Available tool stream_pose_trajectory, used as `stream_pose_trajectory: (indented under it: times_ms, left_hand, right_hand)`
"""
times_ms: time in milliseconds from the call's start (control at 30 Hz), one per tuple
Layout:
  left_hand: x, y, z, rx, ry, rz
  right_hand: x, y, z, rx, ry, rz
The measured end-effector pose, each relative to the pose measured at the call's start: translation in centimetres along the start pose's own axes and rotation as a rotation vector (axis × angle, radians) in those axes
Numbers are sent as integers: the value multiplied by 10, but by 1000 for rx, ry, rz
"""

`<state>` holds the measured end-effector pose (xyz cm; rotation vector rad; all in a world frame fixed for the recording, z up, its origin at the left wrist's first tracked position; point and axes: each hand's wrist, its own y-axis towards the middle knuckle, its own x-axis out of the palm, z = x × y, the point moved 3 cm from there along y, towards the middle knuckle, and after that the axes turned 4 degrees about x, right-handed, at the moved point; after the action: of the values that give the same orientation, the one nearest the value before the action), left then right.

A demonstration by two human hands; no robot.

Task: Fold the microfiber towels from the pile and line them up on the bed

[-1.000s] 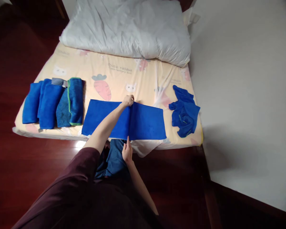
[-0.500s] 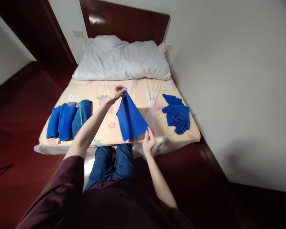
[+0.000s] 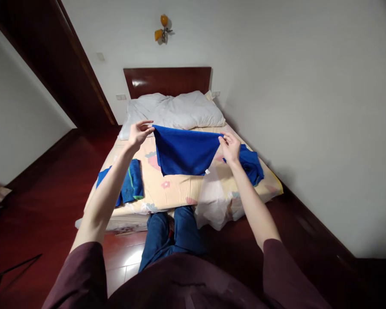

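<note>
A blue cloth (image 3: pixel 186 150) hangs stretched between my hands above the bed, its upper edge nearly level and a small white tag at its lower right corner. My left hand (image 3: pixel 140 133) pinches the upper left corner, while my right hand (image 3: pixel 230 146) pinches the upper right corner. Behind my right forearm lies a crumpled pile of blue cloths (image 3: pixel 251 165) on the mattress. Folded blue cloths (image 3: pixel 135 180), one with a green edge, lie at the bed's left side, partly hidden by my left forearm.
The bed (image 3: pixel 176 195) has a yellow patterned sheet, with a pale bundled quilt (image 3: pixel 176 109) near the wooden headboard (image 3: pixel 170 81). A thin translucent plastic sheet (image 3: pixel 212 206) drapes over the front edge. A wall (image 3: pixel 296 107) rises on the right.
My hands have risen and spread apart, with the right one moving up and to the right. The cloth went from hanging slanted to stretched level. My view has tilted upward, showing a wall lamp.
</note>
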<state>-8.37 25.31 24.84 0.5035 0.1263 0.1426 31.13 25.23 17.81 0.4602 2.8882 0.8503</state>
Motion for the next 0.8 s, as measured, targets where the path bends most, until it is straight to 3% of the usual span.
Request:
stream_pose_trajectory:
  times_ms: [233,433,567,700,800]
  left_hand:
    - [-50,-29,-7,-110,-17,25]
    - [-87,-44,-16,-240,-20,53]
    - [-94,-51,-11,-229,-21,44]
    - [-91,-56,-2,-127,-50,74]
    - [-90,-57,1,-70,-13,72]
  right_hand:
    - [20,-9,-36,22,36,31]
    - [43,-23,-58,164,80,-60]
    - [52,-26,-52,313,149,-127]
    - [55,-29,-37,443,206,-251]
    - [51,-30,-26,480,208,-267]
